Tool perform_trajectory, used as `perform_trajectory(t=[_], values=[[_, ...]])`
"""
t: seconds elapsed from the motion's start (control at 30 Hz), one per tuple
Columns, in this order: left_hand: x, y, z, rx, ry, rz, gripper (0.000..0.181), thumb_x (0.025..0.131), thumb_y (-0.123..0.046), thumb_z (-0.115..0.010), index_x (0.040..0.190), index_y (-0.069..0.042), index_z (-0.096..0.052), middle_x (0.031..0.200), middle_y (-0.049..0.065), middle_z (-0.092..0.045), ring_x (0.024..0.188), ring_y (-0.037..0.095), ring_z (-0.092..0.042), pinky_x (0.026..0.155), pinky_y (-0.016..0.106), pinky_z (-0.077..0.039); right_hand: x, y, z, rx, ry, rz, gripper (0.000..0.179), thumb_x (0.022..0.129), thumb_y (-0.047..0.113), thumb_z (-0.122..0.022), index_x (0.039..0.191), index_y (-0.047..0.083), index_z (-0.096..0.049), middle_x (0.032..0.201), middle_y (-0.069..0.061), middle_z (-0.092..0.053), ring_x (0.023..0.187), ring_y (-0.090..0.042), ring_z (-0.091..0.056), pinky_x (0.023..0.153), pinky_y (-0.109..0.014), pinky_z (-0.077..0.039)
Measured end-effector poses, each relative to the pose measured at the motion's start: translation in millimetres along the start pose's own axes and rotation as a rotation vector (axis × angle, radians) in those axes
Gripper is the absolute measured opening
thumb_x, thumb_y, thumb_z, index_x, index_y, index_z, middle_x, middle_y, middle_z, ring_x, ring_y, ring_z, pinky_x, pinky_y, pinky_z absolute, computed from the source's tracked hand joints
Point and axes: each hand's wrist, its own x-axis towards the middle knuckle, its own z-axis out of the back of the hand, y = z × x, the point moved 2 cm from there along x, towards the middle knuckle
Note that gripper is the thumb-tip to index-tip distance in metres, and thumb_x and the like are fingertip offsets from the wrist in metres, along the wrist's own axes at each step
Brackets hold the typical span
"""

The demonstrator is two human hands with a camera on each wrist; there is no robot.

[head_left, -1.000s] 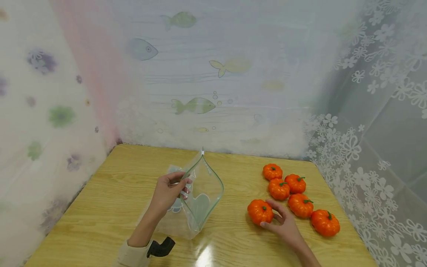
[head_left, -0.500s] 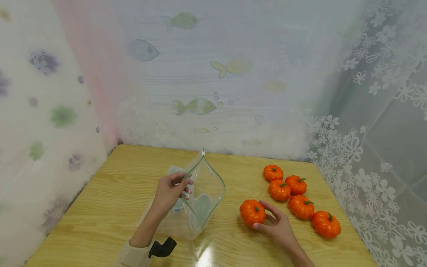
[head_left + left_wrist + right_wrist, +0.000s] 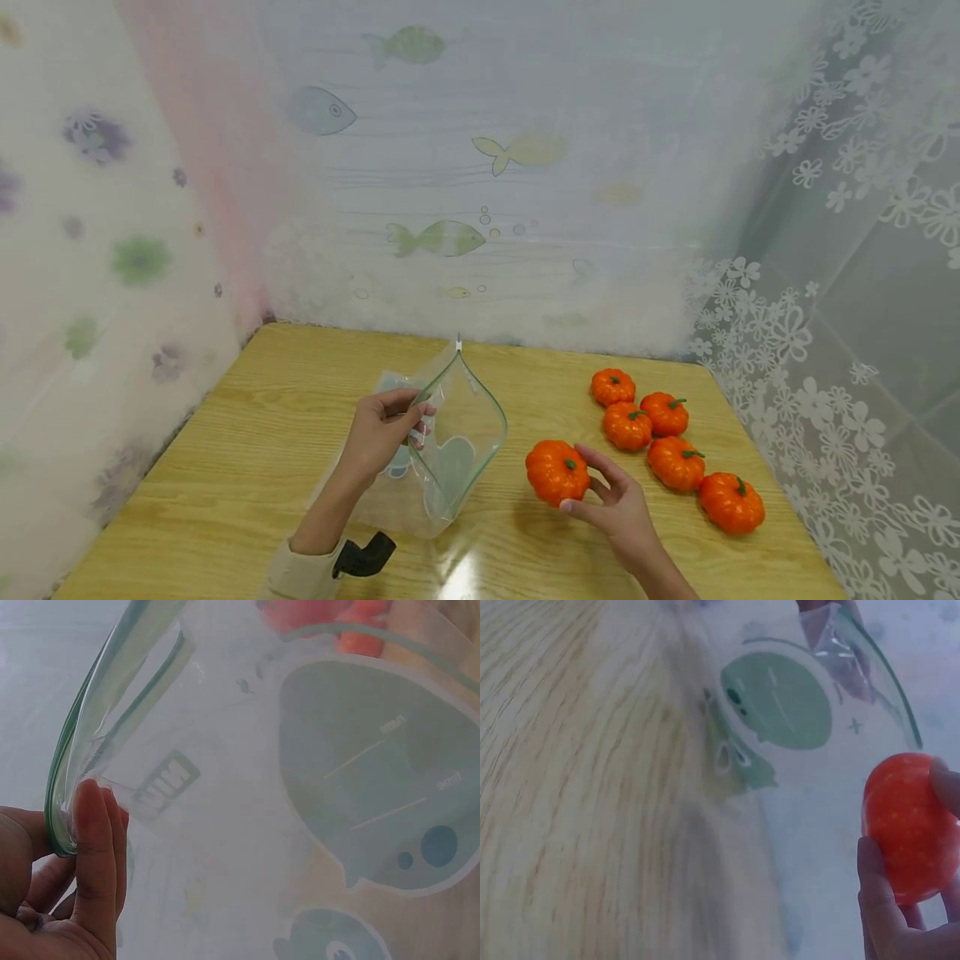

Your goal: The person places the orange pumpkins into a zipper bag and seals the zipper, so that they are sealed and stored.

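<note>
There were two hands, one left hand (image 3: pixel 382 429) and one right hand (image 3: pixel 624 502). Pumpkins came to six in all: one orange pumpkin (image 3: pixel 553 473) held in the right hand, and five other pumpkins (image 3: pixel 673 464) beyond that hand and to its right. One clear bag (image 3: pixel 453 467) was gripped in the left hand, with one white slider (image 3: pixel 459 345) beyond that hand. One pale cuff (image 3: pixel 302 571) showed up the arm from the left hand, and one wooden table (image 3: pixel 247 417) lay beneath both.
</note>
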Motion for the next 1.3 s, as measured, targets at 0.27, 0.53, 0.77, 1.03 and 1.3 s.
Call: perform_trajectory(t=[0.27, 0.53, 0.77, 1.03, 1.3], values=[[0.3, -1.2, 0.4, 0.017, 0.032, 0.015, 0.032, 0.101, -0.001, -0.059, 0.131, 0.013, -0.06, 0.106, 0.027, -0.071, 0.071, 0.009, -0.068, 0.061, 0.023, -0.06, -5.2, 18.5, -15.5, 0.048, 0.122, 0.141, 0.078, 0.076, -0.015, -0.08, 0.146, -0.008, -0.046, 0.139, 0.011, -0.059, 0.115, -0.012, -0.063, 0.084, -0.034, -0.062], [0.9, -2.4, 0.1, 0.016, 0.031, 0.031, 0.032, 0.101, 0.0, -0.059, 0.131, 0.013, -0.06, 0.111, 0.033, -0.068, 0.072, 0.009, -0.068, 0.061, 0.023, -0.06, -1.6, 29.2, -26.0, 0.072, 0.181, 0.233, 0.077, 0.077, -0.016, -0.079, 0.145, -0.011, -0.044, 0.144, 0.006, -0.056, 0.117, -0.011, -0.063, 0.084, -0.038, -0.062], [0.5, -1.7, 0.8, 0.014, -0.004, 0.033, 0.031, 0.101, -0.001, -0.06, 0.129, 0.012, -0.062, 0.107, 0.026, -0.071, 0.071, 0.01, -0.068, 0.06, 0.024, -0.06, -5.4, 46.0, -37.8, 0.197, 0.314, 0.282, 0.071, 0.084, -0.012, -0.076, 0.148, 0.005, -0.051, 0.145, 0.004, -0.053, 0.122, -0.016, -0.061, 0.087, -0.038, -0.061], [-0.7, -2.2, -0.8, 0.005, -0.013, 0.027, 0.03, 0.101, -0.001, -0.061, 0.128, 0.012, -0.063, 0.104, 0.024, -0.072, 0.07, 0.01, -0.067, 0.059, 0.024, -0.059, -8.2, 60.9, -53.8, 0.207, 0.379, 0.312, 0.072, 0.085, -0.01, -0.076, 0.149, -0.004, -0.043, 0.148, 0.0, -0.051, 0.125, -0.017, -0.06, 0.089, -0.041, -0.061], [-0.3, -1.2, -3.1, 0.005, 0.016, 0.026, 0.031, 0.1, 0.0, -0.061, 0.128, 0.012, -0.062, 0.108, 0.03, -0.07, 0.071, 0.01, -0.07, 0.061, 0.025, -0.061, -3.9, 57.5, -60.3, 0.17, 0.411, 0.36, 0.07, 0.084, -0.012, -0.074, 0.147, -0.002, -0.045, 0.149, -0.006, -0.05, 0.127, -0.02, -0.059, 0.088, -0.041, -0.061]])
